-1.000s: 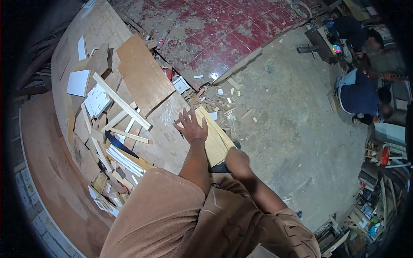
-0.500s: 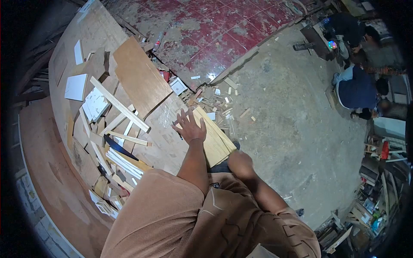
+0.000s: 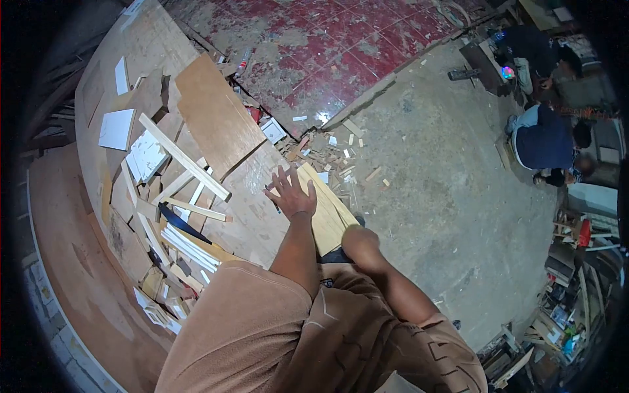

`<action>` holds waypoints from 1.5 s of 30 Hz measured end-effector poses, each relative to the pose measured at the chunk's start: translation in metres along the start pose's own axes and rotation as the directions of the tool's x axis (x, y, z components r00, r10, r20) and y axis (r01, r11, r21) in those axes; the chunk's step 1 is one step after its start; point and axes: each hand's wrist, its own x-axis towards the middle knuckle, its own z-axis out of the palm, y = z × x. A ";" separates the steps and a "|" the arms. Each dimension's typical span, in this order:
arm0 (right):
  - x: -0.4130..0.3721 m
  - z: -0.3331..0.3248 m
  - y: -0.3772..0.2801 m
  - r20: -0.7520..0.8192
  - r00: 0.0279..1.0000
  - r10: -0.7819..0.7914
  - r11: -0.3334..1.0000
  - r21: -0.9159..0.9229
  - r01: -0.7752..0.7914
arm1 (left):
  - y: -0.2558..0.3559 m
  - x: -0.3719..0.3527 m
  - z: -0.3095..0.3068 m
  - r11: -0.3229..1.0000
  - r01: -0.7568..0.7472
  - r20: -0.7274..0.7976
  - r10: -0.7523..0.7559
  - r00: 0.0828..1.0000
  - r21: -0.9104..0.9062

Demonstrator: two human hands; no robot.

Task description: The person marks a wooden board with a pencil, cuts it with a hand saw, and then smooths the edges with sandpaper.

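My left hand (image 3: 295, 195) lies with its fingers spread over the left edge of some thin pale wooden boards (image 3: 329, 213). The boards overlap one another and slant across the edge of the plywood worktop, in front of my body. At their lower right corner is my right hand (image 3: 360, 243), its fingers curled in and its back toward me. I cannot tell what it grips there. A slim dark object (image 3: 276, 208) shows just left of my left wrist. Dark fabric or footwear (image 3: 335, 255) appears under the near end of the boards.
Wood strips (image 3: 183, 157), white panels (image 3: 118, 130) and a brown plywood sheet (image 3: 219, 111) lie on the worktop at left. Offcuts (image 3: 334, 157) litter the floor beyond the boards. Two people (image 3: 544, 137) crouch at the far right. Scrap piles (image 3: 557, 321) line the lower right.
My right hand has shifted slightly left and up, further over the corner of the boards. My left hand stays spread on them.
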 end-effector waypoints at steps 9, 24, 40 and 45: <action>-0.061 -0.019 0.019 -0.042 0.999 0.026 0.965 0.261 -0.014 | 0.000 0.001 -0.001 1.000 0.027 0.059 -0.026 0.998 -0.015; -0.059 -0.006 0.039 0.068 0.997 0.030 0.986 0.159 -0.041 | 0.003 0.000 -0.005 1.000 0.003 -0.010 -0.003 1.000 -0.014; -0.044 -0.011 0.034 -0.072 0.997 -0.031 0.973 0.225 0.046 | 0.002 -0.001 0.000 1.000 0.007 -0.001 -0.007 1.000 -0.013; -0.064 -0.029 0.028 -0.080 0.996 0.025 0.989 0.151 -0.012 | 0.003 0.001 -0.006 1.000 0.017 0.048 -0.018 0.999 0.020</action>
